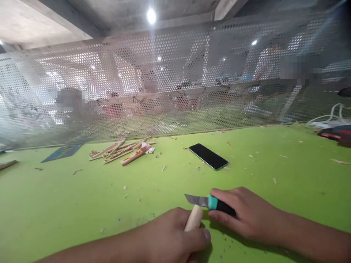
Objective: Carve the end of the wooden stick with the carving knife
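My left hand (175, 237) is closed round a short pale wooden stick (194, 218), whose rounded end sticks up past the thumb. The stick's lower part is hidden inside the fingers. My right hand (244, 213) grips a carving knife (223, 207) by its black handle with a teal collar. Its short angled blade (196, 199) points left, just beyond the tip of the stick. From this angle I cannot tell whether blade and wood touch. Both hands are low over the green tabletop (95, 197).
A dark-screened phone (208, 156) lies beyond my hands. Left of it is a pile of thin wooden sticks (120, 150), with a patterned card (61, 152) farther left. Wood shavings are scattered about. A perforated metal screen (164, 80) borders the back; a red-and-black object (336, 133) and white cable (331, 113) are at right.
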A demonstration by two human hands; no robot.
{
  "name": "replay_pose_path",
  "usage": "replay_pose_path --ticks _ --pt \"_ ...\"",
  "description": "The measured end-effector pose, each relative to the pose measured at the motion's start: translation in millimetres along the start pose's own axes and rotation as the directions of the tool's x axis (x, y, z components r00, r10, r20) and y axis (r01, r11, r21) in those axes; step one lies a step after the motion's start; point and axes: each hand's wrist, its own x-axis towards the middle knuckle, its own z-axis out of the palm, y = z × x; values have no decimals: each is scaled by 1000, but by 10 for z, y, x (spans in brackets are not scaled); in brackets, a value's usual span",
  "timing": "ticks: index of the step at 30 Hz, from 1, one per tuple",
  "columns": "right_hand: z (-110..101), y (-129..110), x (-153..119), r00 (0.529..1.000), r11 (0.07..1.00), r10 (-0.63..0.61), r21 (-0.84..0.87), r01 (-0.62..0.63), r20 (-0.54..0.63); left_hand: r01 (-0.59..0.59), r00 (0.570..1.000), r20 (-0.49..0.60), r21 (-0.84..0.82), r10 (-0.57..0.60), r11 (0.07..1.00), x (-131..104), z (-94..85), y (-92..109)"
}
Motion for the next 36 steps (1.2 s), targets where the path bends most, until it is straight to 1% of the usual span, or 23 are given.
replay_pose_path --ticks 4,12,15,18,24,26,31,33,36 --pt "-5 -3 2 1000 1000 3 10 -3 6 -26 1000 13 -27 26 999 2 2 -13" --pt "5 -23 -4 1000 1000 20 4 -20 -1 -23 999 -39 16 23 1000 -20 2 -4" --pt "11 -27 -12 1000 1000 18 3 -18 -7 3 1000 -1 5 -3 1000 -22 -24 -3" --pt "26 -12 -15 998 999 35 -11 -35 -46 12 999 30 -8 -12 1000 -19 -48 -3" --pt "26 30 -18 996 998 69 14 -68 -62 22 1000 21 -6 -22 1000 -6 -50 17" --pt "17 24 -37 998 999 49 22 -48 -49 17 1000 14 -17 -17 1000 -2 -46 17" --pt "13 -39 -86 998 995 -60 79 58 20 -20 1000 18 -66 22 998 -4 -49 20" --pt "18 -62 -89 997 994 -68 90 65 32 -10 999 34 -63 12 998 0 -54 16" --pt "17 -80 -84 998 995 -57 80 54 37 19 999 50 -106 -13 994 20 -56 -6"
